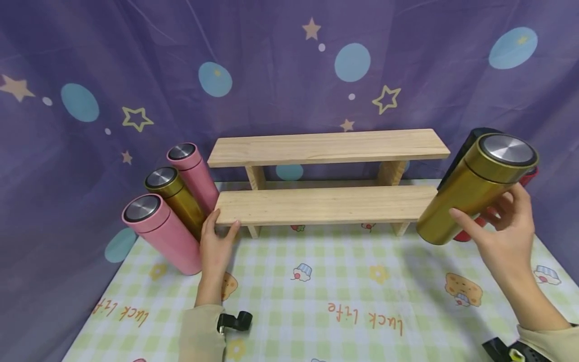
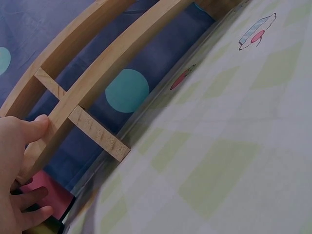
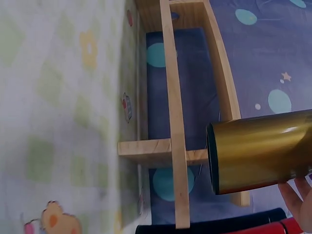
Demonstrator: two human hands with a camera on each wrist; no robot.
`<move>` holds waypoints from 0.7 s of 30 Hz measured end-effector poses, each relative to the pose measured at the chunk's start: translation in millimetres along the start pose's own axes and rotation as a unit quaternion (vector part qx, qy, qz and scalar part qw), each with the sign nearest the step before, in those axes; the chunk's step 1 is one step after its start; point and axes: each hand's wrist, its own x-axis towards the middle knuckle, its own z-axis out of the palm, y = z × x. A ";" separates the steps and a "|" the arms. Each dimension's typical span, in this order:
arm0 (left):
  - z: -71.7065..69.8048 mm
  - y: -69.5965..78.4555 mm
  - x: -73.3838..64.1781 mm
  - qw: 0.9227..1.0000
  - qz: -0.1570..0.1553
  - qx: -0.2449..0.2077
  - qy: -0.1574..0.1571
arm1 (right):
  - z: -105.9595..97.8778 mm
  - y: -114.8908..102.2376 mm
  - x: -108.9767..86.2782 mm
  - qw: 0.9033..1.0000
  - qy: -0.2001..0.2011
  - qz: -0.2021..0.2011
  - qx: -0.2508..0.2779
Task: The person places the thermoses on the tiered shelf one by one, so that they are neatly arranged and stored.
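My right hand [image 1: 506, 236] grips a gold thermos bottle [image 1: 475, 186] with a silver-topped lid, tilted and held up off the table at the right end of a two-tier wooden shelf [image 1: 325, 205]. In the right wrist view, the bottle's dark base [image 3: 212, 158] points toward the shelf boards, and only some fingertips [image 3: 292, 200] show under its side. At the shelf's other end my left hand [image 1: 217, 249] holds the corner of the lower board, thumb [image 2: 36, 129] on its front edge and the other fingers around the end.
Left of the shelf stand two pink bottles [image 1: 165, 236] [image 1: 194, 173] and a gold bottle [image 1: 181, 201] between them. Behind the held bottle are a black bottle [image 1: 472, 138] and a red bottle [image 1: 463, 236], partly hidden. A checked cloth [image 1: 339, 291] covers the table; a purple curtain [image 1: 280, 65] hangs behind.
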 end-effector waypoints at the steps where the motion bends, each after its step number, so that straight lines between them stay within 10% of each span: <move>1: -0.1 0.2 -0.3 1.000 0.000 0.001 0.002 | 2.1 -1.7 1.6 1.000 -0.001 0.007 0.004; 21: 0.6 -2.0 -0.6 1.000 -0.005 0.016 0.010 | 34.8 -21.2 37.3 0.999 -0.049 -0.009 0.010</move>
